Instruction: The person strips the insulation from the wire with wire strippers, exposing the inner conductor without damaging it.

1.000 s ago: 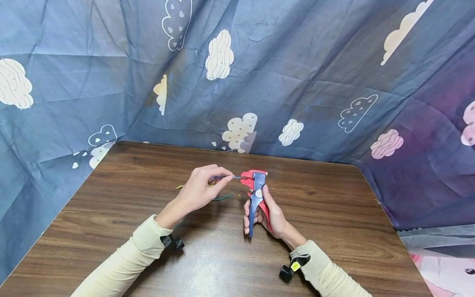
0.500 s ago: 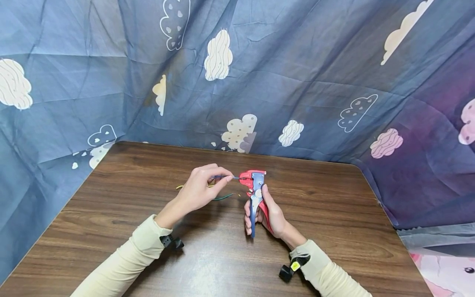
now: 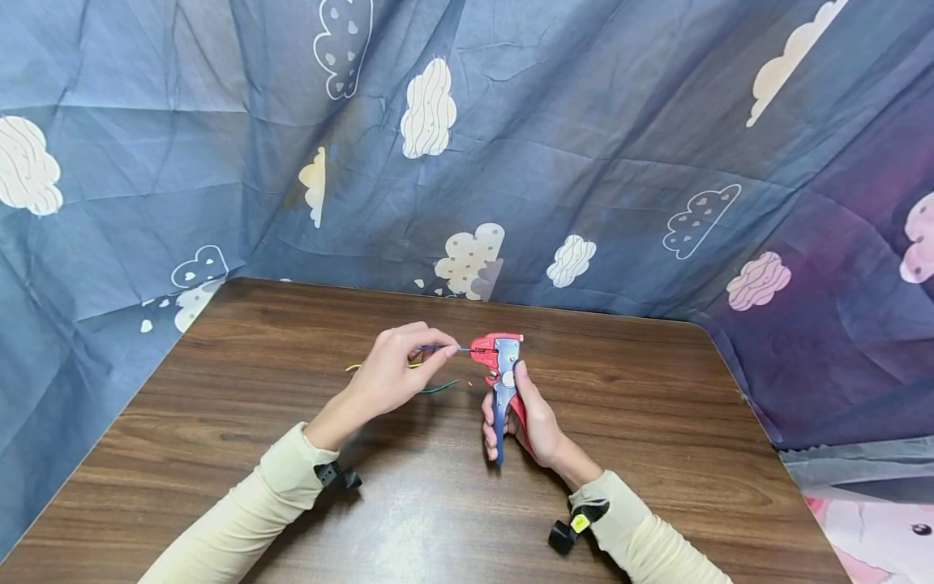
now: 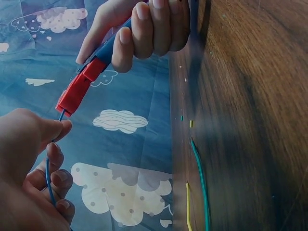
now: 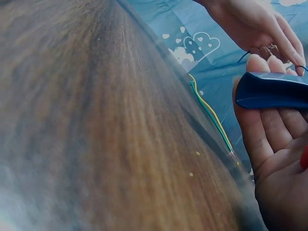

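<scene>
Between thumb and fingertips, my left hand (image 3: pixel 397 369) pinches a thin blue wire (image 4: pixel 48 173). One end of that wire enters the red head of a wire stripper (image 3: pixel 506 357), as the head and left wrist views show; the tip inside is hidden. My right hand (image 3: pixel 541 426) grips the stripper's blue and red handles, fingers wrapped round them and thumb along its upper side. The tool stands above the table, its head pointing toward my left hand. In the right wrist view, its blue handle (image 5: pixel 269 91) lies across the curled fingers.
On the wooden table (image 3: pixel 642 405), a green wire (image 4: pixel 201 178) and a yellow wire (image 4: pixel 188 207) lie below the left hand. Tiny offcuts, including a yellow piece (image 4: pixel 191 123), are scattered nearby. A cloud-patterned cloth (image 3: pixel 554 162) hangs behind the table.
The stripper's handles have come closer together in my right hand, and its head has shifted slightly left. My left hand keeps its pinch on the blue wire in nearly the same place.
</scene>
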The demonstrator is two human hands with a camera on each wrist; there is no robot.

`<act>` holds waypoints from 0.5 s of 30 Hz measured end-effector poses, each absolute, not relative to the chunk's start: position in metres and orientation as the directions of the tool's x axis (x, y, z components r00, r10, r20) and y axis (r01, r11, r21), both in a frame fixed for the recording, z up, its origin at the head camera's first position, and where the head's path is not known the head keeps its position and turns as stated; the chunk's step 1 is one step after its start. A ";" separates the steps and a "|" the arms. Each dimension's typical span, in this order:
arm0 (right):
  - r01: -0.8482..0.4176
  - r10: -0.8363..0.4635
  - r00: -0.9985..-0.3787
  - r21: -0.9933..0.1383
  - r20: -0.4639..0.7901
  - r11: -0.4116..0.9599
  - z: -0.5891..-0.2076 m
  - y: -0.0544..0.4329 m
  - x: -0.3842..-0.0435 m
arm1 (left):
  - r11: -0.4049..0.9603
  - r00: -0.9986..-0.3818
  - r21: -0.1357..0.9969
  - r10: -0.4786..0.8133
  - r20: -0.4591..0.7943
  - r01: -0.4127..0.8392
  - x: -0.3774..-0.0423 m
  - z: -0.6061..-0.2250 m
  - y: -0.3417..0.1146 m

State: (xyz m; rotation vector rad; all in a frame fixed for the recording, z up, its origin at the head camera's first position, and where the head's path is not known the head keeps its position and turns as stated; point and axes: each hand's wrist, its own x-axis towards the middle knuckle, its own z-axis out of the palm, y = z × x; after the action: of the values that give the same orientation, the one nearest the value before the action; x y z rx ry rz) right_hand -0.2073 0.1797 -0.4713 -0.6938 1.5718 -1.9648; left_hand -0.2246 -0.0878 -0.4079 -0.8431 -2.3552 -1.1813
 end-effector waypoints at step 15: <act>0.037 -0.617 -0.781 -0.978 0.099 -0.203 -0.476 0.178 -0.209 | 0.458 -0.746 0.592 0.343 0.571 0.663 -0.226 -0.412 -0.088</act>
State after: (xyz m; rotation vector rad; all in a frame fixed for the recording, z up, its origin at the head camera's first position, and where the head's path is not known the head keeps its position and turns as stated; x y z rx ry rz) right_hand -0.2085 0.1784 -0.4763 -0.6785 1.6322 -2.0322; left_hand -0.2257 -0.0881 -0.4123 -0.8492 -2.3414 -1.1916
